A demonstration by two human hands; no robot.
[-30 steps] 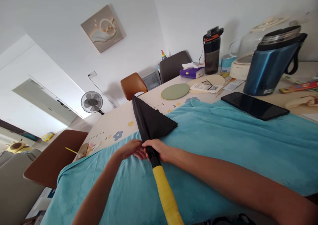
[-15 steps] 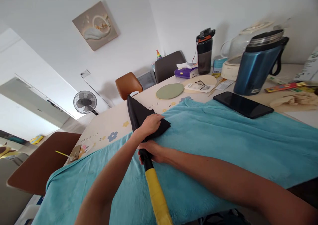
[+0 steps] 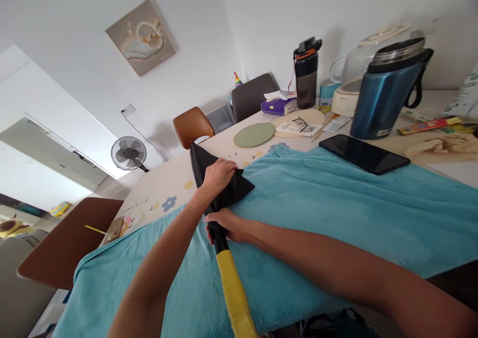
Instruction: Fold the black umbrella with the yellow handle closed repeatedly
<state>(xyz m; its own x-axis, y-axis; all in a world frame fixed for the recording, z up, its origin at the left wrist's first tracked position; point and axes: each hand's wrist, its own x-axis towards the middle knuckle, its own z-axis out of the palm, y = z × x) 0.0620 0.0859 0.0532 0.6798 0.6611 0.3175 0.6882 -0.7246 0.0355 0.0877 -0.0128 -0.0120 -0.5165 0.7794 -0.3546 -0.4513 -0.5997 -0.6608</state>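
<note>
A long black umbrella (image 3: 199, 161) with a yellow handle (image 3: 234, 293) lies slanting across the turquoise blanket (image 3: 317, 203), its narrow end pointing away over the table. My left hand (image 3: 219, 175) is closed over the loose black canopy, fingers curled on a flap of the cloth that sticks out to the right. Lower down, my right hand (image 3: 227, 224) wraps round the black section just above the yellow part. Some of its fingers are hidden behind the umbrella.
Right of my hands a black phone (image 3: 364, 153) rests on the blanket. Behind it stand a blue tumbler (image 3: 386, 94), a dark water bottle (image 3: 306, 74) and a glass kettle (image 3: 360, 64). A green round mat (image 3: 254, 135) lies farther back. A brown chair (image 3: 70, 238) is at left.
My left hand has slid slightly left and up over the black canopy, and the cloth flap beneath it has shifted. My right hand keeps its hold on the umbrella.
</note>
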